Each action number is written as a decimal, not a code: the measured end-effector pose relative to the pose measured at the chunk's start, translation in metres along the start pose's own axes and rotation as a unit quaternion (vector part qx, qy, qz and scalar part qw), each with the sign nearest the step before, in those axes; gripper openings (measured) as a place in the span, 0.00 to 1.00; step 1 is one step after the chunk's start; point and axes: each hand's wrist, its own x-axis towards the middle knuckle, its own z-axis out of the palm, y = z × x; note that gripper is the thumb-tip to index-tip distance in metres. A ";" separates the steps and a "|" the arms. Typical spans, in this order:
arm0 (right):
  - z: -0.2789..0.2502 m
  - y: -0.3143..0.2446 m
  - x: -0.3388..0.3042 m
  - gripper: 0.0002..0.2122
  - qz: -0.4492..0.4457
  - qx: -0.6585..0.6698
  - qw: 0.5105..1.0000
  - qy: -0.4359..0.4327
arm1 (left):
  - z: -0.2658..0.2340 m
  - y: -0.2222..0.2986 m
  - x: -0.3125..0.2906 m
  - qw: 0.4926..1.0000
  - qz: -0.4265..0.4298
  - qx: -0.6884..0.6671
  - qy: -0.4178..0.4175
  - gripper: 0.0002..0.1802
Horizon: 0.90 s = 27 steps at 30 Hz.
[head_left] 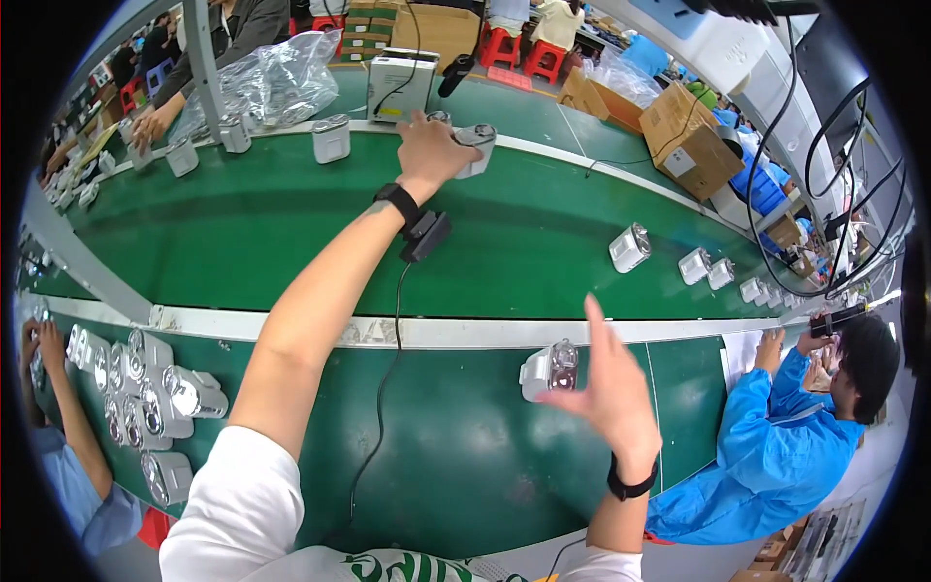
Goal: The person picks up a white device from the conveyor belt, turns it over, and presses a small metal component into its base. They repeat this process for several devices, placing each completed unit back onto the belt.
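My left arm stretches across the green conveyor belt to its far edge. There my left hand is closed at the left side of a white boxy device with a shiny top, its thumb across the front. The fingertips are partly hidden. Behind this hand another shiny-topped device shows only in part. My right hand is held over the near green worktop, thumb and fingers spread, with nothing in it. Just left of it, partly behind the thumb, a similar white device stands on the worktop.
More white devices stand along the belt, and a cluster crowds the left worktop. A white rail divides belt from worktop. A co-worker in blue sits right. Past the belt are a white carton and plastic bags. Black cables hang right.
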 end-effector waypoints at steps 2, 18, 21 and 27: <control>-0.006 -0.015 0.017 0.49 -0.081 0.055 0.991 0.087 | -0.032 -0.001 -0.028 0.998 -0.051 -0.033 0.006 0.30; 0.145 -0.154 0.133 0.35 0.056 0.583 0.809 0.045 | -0.144 -0.041 -0.190 0.995 -0.001 0.030 0.091 0.16; 0.156 -0.166 0.127 0.34 0.069 0.615 0.786 0.015 | -0.155 -0.053 -0.208 0.994 0.010 0.042 0.101 0.13; 0.165 -0.182 0.111 0.32 0.097 0.596 0.796 0.043 | -0.200 -0.073 -0.241 0.993 0.036 0.075 0.078 0.13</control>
